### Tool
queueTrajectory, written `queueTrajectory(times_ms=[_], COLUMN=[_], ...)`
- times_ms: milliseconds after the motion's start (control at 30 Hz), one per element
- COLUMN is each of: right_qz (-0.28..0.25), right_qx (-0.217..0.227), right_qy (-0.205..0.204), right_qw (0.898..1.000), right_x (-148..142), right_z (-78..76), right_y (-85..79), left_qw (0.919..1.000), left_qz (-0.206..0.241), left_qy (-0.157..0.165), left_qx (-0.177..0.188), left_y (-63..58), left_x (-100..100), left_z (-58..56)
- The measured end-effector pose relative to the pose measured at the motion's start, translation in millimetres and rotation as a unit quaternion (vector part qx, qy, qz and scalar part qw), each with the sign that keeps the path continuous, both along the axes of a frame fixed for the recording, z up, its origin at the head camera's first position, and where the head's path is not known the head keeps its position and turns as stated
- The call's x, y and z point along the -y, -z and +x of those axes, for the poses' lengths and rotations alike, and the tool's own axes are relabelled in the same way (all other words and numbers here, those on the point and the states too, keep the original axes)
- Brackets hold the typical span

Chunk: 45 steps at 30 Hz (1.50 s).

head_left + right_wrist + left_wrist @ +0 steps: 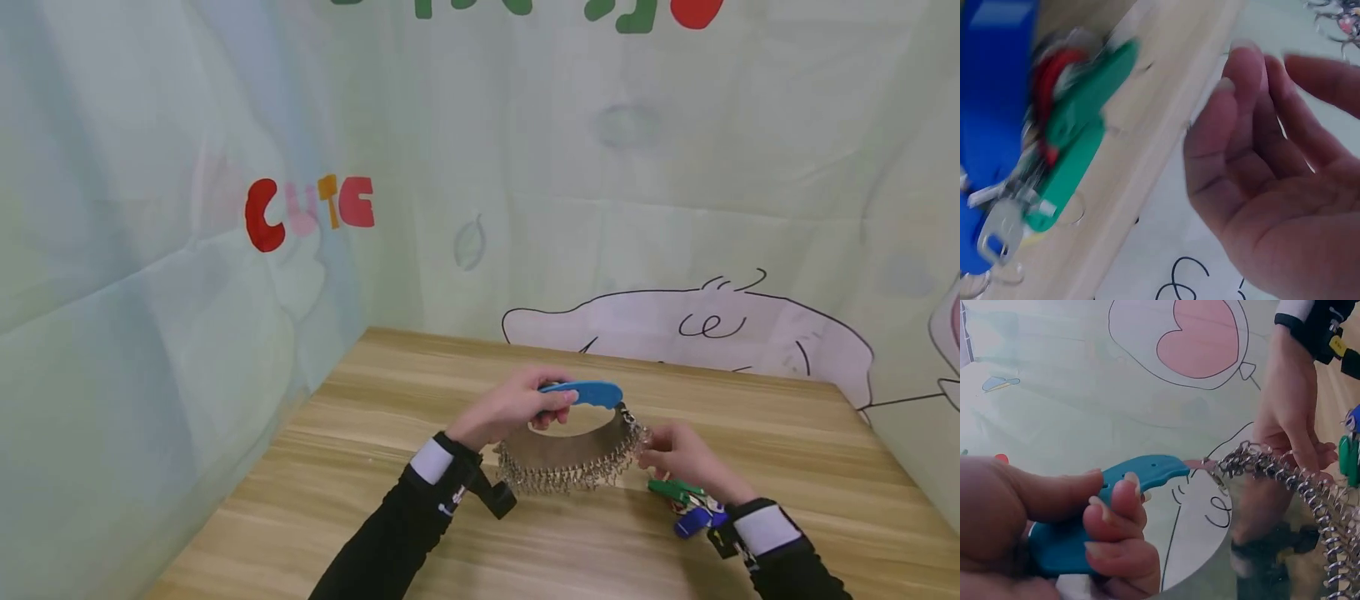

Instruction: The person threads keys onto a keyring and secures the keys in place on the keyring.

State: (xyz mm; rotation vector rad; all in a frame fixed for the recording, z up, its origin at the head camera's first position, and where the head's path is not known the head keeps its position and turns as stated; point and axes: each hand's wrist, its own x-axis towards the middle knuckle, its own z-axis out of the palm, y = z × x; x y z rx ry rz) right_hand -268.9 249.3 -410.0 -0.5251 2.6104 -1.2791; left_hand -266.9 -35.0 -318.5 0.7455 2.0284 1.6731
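Observation:
My left hand (521, 404) grips the blue handle (597, 393) of a curved, shiny metal key holder, held above the table. Along the lower edge of its metal band (562, 452) hangs a dense row of small metal rings and clips (566, 481). In the left wrist view, the thumb and fingers wrap the handle (1169, 464). At the right end of the clips is my right hand (686, 454), its fingers loosely bent. Nothing shows between those fingers in the right wrist view. Below it lie keys with green tags (1072, 144) and blue tags (997, 87).
Under both hands is a wood-grain table (360, 475). Printed cloth (450, 167) stands as a wall behind it and on the left side. A red item (1047, 81) is among the tagged keys.

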Motion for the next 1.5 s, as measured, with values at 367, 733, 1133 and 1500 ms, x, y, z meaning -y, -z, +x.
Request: queueTrajectory(times_ms=[367, 733, 1133, 1500], right_qz=[0.169, 0.19, 0.19, 0.166], right_qx=[-0.075, -0.073, -0.043, -0.019], right_qy=[0.067, 0.089, 0.092, 0.083], right_qw=[0.981, 0.975, 0.977, 0.982], right_x=[1, 4, 12, 14], right_z=[6.9, 3.5, 5.7, 7.3], right_y=[21.7, 28.2, 26.7, 18.3], left_qw=[0.9966, 0.9838, 0.9708, 0.9687], left_qz=[0.045, 0.109, 0.132, 0.071], left_qy=[-0.009, -0.056, -0.103, -0.165], left_qx=[0.069, 0.131, 0.172, 0.172], left_y=[33.5, 56.2, 81.8, 107.5], left_x=[-13, -9, 14, 36], left_z=[1.6, -8.2, -29.9, -45.2])
